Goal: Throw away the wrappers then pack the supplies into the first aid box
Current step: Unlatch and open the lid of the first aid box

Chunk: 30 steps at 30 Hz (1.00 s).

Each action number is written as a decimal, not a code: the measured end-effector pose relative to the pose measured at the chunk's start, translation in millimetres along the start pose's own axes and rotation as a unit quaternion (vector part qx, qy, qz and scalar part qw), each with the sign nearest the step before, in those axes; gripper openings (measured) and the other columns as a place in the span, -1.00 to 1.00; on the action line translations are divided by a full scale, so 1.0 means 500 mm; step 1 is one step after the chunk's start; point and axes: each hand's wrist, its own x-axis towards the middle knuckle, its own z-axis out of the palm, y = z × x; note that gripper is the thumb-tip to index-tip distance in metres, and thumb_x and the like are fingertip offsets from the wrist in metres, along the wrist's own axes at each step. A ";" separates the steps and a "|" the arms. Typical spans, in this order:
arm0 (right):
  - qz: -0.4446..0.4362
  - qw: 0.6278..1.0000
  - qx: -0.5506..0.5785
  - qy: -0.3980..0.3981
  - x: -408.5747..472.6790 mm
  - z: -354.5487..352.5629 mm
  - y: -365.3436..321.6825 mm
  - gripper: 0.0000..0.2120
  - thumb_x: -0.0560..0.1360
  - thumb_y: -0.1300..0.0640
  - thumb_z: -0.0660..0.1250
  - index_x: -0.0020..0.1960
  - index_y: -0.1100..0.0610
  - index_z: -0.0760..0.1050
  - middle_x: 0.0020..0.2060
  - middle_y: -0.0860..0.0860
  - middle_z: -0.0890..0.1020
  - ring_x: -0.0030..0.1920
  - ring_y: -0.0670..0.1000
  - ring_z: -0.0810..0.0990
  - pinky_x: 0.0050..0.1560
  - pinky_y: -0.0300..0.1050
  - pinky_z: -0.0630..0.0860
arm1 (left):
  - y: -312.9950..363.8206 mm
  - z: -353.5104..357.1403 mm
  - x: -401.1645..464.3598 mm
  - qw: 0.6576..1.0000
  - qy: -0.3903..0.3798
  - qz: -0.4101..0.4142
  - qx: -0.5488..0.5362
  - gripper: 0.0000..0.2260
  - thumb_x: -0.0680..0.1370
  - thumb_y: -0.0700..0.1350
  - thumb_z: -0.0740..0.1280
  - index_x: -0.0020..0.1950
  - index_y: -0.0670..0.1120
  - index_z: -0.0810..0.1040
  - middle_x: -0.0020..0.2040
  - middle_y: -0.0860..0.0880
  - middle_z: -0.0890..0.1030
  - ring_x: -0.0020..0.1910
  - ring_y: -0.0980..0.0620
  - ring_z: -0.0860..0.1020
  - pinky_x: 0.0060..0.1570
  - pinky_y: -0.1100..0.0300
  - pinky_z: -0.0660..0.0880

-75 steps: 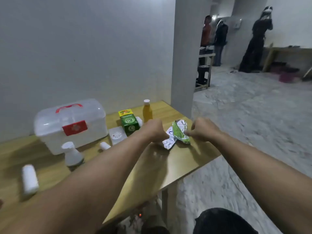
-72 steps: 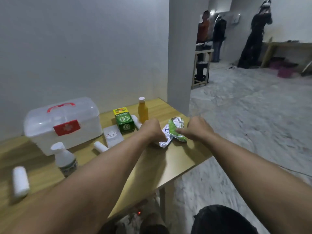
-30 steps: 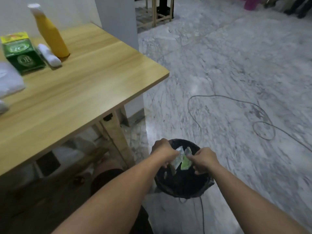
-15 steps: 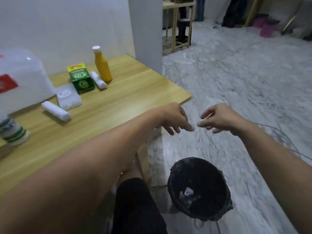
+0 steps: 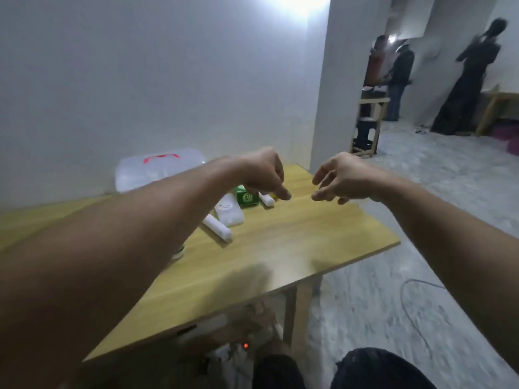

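Smooth matt wood-grain table (image 5: pixel 295 248), translucent plastic first aid box (image 5: pixel 157 172), glossy green carton (image 5: pixel 247 197)

On the one wooden table (image 5: pixel 295 248) I count one clear first aid box (image 5: pixel 157 171) with a red handle, one green carton (image 5: pixel 247 196), one flat white packet (image 5: pixel 229 211) and two white gauze rolls (image 5: pixel 217 228) (image 5: pixel 266 199). Two bare hands are in view, the left hand (image 5: pixel 264 174) and the right hand (image 5: pixel 341 178), both empty. Far behind, three people (image 5: pixel 474 77) stand, and one black bin (image 5: pixel 379 369) is at the bottom edge.

Both forearms (image 5: pixel 118 248) are bare, no sleeves reaching them, and dark trousers (image 5: pixel 373 369) (blurred) cover the legs.
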 end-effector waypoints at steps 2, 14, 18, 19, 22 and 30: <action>-0.035 0.999 -0.020 0.006 0.027 0.028 -0.057 -0.66 0.36 0.15 0.52 0.10 0.19 0.57 -0.10 0.11 0.68 -0.16 0.05 0.66 -0.22 -0.08 0.64 | -0.048 -0.042 -0.018 0.999 0.020 -0.022 0.027 -0.62 0.43 -0.04 0.51 0.15 -0.22 0.61 0.11 -0.18 0.67 -0.13 -0.04 0.56 -0.09 0.08 0.58; -0.273 0.946 -0.143 0.100 0.181 0.268 -0.270 -0.71 0.42 0.12 0.47 0.12 0.14 0.58 0.07 0.08 0.65 0.04 0.08 0.59 0.05 -0.06 0.52 | -0.366 -0.159 -0.106 0.970 0.154 -0.151 0.109 -0.55 0.45 -0.03 0.47 0.31 -0.12 0.53 0.26 -0.08 0.58 0.21 -0.09 0.53 0.12 0.11 0.45; -0.380 0.889 -0.197 0.162 0.229 0.334 -0.268 -0.75 0.41 0.15 0.46 0.07 0.16 0.59 0.15 0.12 0.61 0.15 0.18 0.54 0.12 0.05 0.51 | -0.437 -0.138 -0.096 0.961 0.191 -0.174 0.097 -0.47 0.48 0.06 0.42 0.41 -0.05 0.43 0.41 -0.11 0.45 0.36 -0.13 0.42 0.24 0.08 0.38; -0.399 0.876 -0.206 0.178 0.242 0.346 -0.266 -0.75 0.39 0.15 0.47 0.04 0.16 0.58 0.14 0.13 0.61 0.14 0.19 0.55 0.08 0.06 0.53 | -0.449 -0.132 -0.090 0.960 0.201 -0.174 0.086 -0.45 0.48 0.09 0.42 0.43 -0.05 0.42 0.42 -0.12 0.44 0.37 -0.14 0.41 0.26 0.06 0.38; -0.421 0.855 -0.218 0.213 0.271 0.367 -0.261 -0.74 0.36 0.13 0.48 0.02 0.15 0.55 0.16 0.14 0.61 0.14 0.20 0.57 0.02 0.06 0.56 | -0.474 -0.119 -0.071 0.957 0.234 -0.163 0.058 -0.38 0.47 0.14 0.40 0.45 -0.08 0.37 0.45 -0.11 0.41 0.38 -0.15 0.40 0.29 -0.01 0.38; -0.446 0.837 -0.247 0.197 0.316 0.396 -0.234 -0.54 0.34 0.11 0.52 0.17 0.19 0.48 0.30 0.21 0.51 0.34 0.21 0.45 0.36 0.23 0.36 | -0.525 -0.090 -0.013 0.953 0.231 -0.187 0.064 -0.23 0.45 0.30 0.31 0.50 -0.10 0.21 0.52 -0.11 0.27 0.49 -0.13 0.24 0.45 -0.14 0.21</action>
